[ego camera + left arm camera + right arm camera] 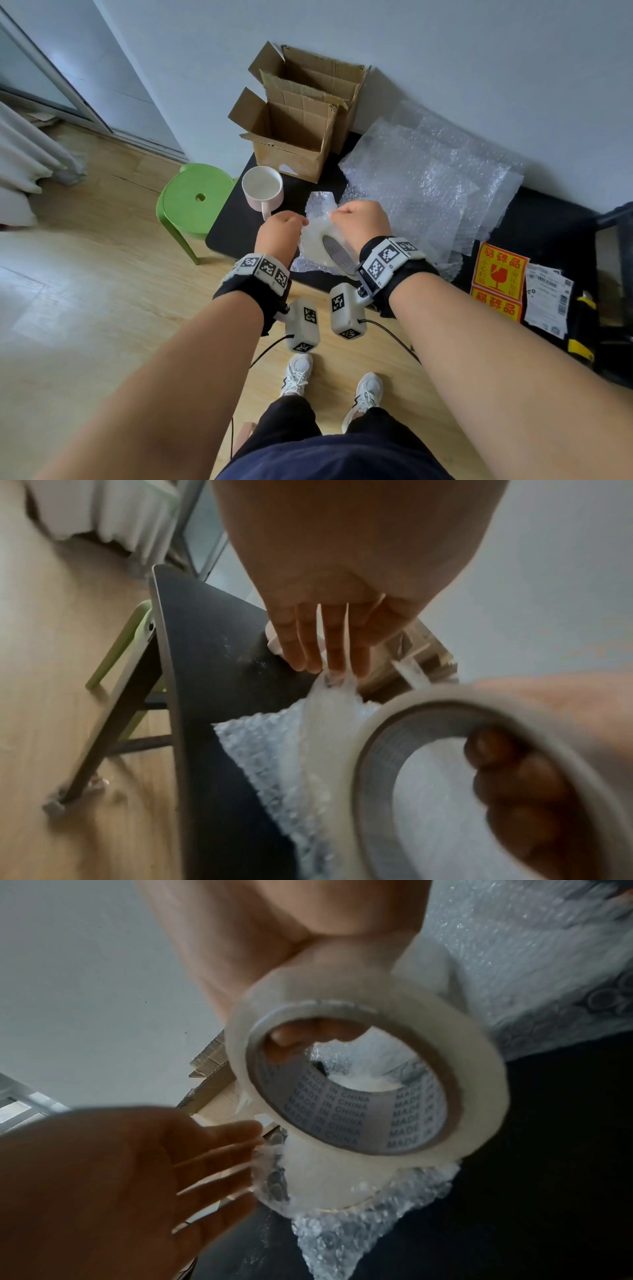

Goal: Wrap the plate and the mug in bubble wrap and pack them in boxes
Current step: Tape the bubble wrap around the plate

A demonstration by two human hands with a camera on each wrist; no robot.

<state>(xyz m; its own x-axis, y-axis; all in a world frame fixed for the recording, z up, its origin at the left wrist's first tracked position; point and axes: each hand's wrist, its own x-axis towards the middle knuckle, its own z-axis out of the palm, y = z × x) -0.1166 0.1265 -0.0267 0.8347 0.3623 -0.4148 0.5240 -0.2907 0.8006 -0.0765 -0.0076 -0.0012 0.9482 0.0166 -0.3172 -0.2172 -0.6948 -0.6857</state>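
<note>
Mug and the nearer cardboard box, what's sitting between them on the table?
Nothing: in the head view only bare black table shows between the white mug and the nearer cardboard box.

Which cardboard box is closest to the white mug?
The smaller front box. It stands right behind the mug, while the bigger box sits farther back against the wall.
</note>
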